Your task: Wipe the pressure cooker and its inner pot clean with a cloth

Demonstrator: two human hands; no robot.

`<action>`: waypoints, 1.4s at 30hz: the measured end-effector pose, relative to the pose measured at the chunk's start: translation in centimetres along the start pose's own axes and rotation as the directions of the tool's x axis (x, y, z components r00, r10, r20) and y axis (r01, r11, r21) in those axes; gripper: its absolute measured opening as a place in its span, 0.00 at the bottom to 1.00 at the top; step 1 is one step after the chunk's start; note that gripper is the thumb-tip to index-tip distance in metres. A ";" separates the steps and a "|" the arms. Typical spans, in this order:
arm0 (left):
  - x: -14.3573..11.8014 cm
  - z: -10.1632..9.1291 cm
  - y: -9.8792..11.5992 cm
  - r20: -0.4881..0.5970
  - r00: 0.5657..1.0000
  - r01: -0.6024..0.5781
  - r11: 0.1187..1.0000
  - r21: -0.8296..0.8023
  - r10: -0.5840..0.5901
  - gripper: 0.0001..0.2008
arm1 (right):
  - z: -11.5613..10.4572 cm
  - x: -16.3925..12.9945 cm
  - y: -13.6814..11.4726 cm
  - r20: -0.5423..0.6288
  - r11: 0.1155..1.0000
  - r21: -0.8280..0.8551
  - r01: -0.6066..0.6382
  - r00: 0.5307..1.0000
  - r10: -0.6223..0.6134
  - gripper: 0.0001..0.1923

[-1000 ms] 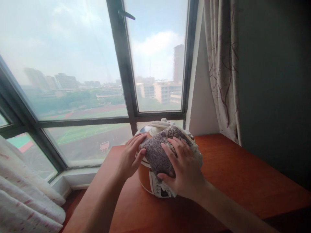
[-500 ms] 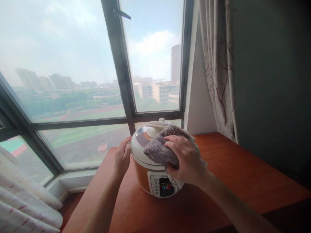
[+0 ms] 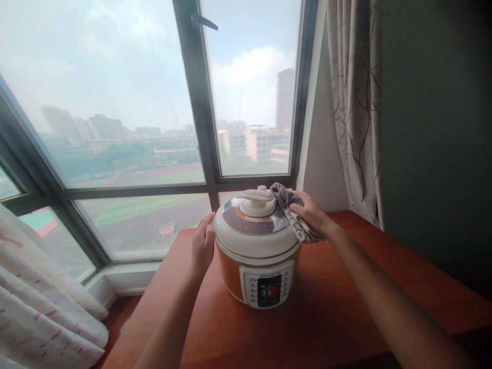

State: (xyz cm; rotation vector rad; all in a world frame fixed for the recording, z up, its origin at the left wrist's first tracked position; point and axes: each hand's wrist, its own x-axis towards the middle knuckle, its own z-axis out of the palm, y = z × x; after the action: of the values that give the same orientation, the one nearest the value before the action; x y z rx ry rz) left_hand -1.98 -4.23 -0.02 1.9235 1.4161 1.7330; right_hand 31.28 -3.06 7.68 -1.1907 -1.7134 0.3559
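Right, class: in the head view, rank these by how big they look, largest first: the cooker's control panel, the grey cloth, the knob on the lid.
1. control panel
2. grey cloth, though the right hand hides part of it, so its place against the panel is unsure
3. lid knob, about the size of the cloth's visible part

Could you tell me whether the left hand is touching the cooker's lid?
Touching. The head view shows the left hand with fingertips pressed flat against the side rim of the cooker's lid, no gap between them.
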 end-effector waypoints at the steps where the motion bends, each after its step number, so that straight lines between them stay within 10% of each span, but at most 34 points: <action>1: 0.0 0.1 0.0 -0.010 1.000 0.005 1.000 -0.005 -0.005 0.22 | 0.1 -0.2 0.0 -0.026 1.000 -0.003 -0.001 1.000 0.001 0.17; 7: -0.2 0.7 0.2 -0.080 0.994 0.067 0.997 -0.035 -0.070 0.21 | 2.3 -6.5 -1.8 -0.269 0.962 0.006 0.272 0.927 -0.261 0.15; 12: -0.2 0.6 0.3 -0.072 0.995 0.071 0.997 -0.037 -0.074 0.21 | 4.6 -11.2 -3.4 -0.234 0.893 -0.128 0.431 0.862 -0.450 0.24; 18: -0.3 0.6 -0.2 -0.062 0.997 0.046 0.998 -0.043 -0.049 0.22 | 2.8 -6.0 -1.8 -0.310 0.973 0.001 0.231 0.925 -0.219 0.15; 26: -0.3 0.9 -0.2 -0.084 0.994 0.071 0.995 -0.064 -0.076 0.21 | 0.6 3.8 2.5 0.019 0.966 -0.069 -0.248 0.968 0.249 0.12; 36: -0.4 1.0 -0.1 -0.096 0.992 0.076 0.995 -0.063 -0.082 0.22 | 0.7 3.3 1.7 0.015 0.972 -0.129 -0.194 0.980 0.197 0.11; 42: -0.3 0.8 0.1 -0.088 0.993 0.078 0.996 -0.049 -0.082 0.22 | 0.7 -1.6 -0.6 -0.099 0.986 -0.097 0.135 0.984 -0.145 0.12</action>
State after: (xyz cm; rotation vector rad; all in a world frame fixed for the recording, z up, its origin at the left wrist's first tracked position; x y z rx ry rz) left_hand -1.17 -4.16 -0.44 1.7619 1.4493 1.8190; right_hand 30.42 -4.48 6.85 -1.1253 -1.7242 0.1290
